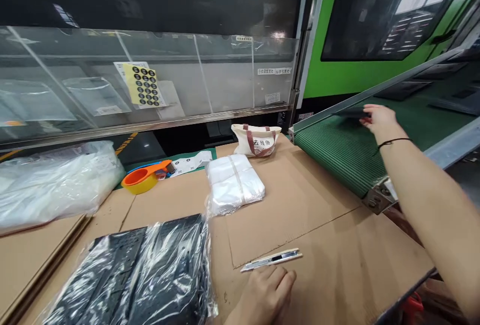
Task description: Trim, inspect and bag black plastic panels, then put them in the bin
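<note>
My right hand reaches out over the green conveyor belt and pinches the edge of a thin black flat piece. A dark cord circles that wrist. My left hand rests on the cardboard with its fingers curled in, and nothing shows in it. Just beyond its knuckles lies a utility knife. To the left of this hand, black flat parts lie in a clear plastic bag.
A bundle of clear bags, a cloth tote and an orange tape dispenser lie farther back. Plastic bags are piled at left. More dark parts ride on the belt. A sticker sheet hangs on the clear pocket rack.
</note>
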Action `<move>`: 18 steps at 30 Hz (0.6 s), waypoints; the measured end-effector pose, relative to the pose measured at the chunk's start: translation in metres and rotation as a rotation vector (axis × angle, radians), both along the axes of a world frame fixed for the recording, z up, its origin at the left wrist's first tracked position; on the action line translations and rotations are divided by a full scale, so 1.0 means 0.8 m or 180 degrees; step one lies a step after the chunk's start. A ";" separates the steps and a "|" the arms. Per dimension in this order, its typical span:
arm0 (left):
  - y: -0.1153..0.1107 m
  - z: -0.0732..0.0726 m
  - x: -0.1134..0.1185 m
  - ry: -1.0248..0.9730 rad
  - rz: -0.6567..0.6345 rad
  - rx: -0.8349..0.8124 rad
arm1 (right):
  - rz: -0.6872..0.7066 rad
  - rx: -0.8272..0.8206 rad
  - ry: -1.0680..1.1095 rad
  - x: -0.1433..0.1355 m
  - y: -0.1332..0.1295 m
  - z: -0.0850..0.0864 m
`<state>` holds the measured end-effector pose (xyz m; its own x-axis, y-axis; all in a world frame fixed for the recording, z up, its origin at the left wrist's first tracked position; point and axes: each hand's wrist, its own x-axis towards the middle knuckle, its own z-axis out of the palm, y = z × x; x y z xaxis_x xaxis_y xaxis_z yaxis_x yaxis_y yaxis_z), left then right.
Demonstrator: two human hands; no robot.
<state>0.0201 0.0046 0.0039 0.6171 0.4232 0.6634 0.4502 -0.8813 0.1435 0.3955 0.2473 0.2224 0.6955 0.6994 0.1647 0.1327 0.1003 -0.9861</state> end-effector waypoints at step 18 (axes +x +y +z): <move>0.002 0.039 -0.015 -0.5732 -0.0093 -0.4899 | 0.4368 -0.1274 -0.0288 -0.209 -0.269 -0.166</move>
<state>0.0084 0.0065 0.0349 0.0245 0.9457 -0.3242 -0.8250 0.2023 0.5277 0.2281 0.0320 0.0898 -0.5585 0.8065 -0.1940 0.2228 -0.0794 -0.9716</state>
